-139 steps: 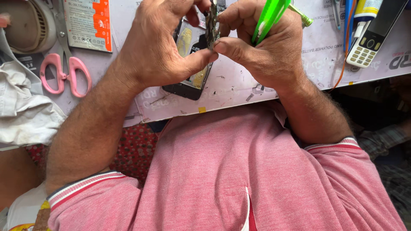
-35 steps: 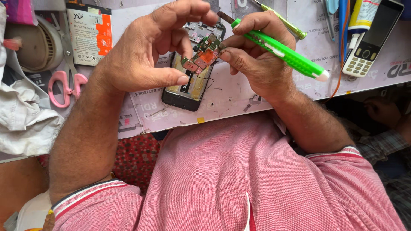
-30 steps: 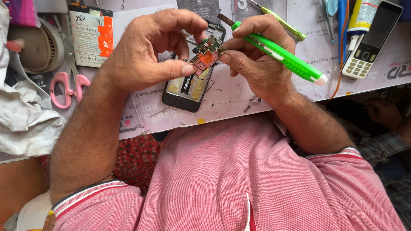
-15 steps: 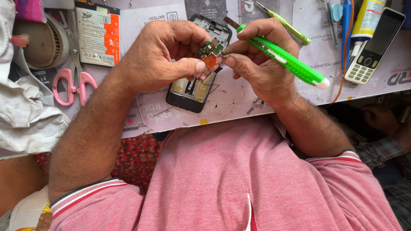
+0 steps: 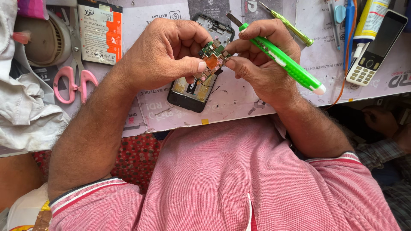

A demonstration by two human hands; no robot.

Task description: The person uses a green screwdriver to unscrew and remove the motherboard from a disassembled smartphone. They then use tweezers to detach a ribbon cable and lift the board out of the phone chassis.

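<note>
The opened phone body (image 5: pixel 190 92) lies flat on the surface (image 5: pixel 239 96), and just above it both hands hold a small green circuit board (image 5: pixel 212 57). The left hand (image 5: pixel 165 53) pinches the board's near edge, thumb pressed against fingers in a closed grip. The right hand (image 5: pixel 261 64) steadies the board's far edge with its fingertips while clasping a green utility knife (image 5: pixel 284 60). The board looks light, stiff and fragile, best held by its bare edges, away from the components.
</note>
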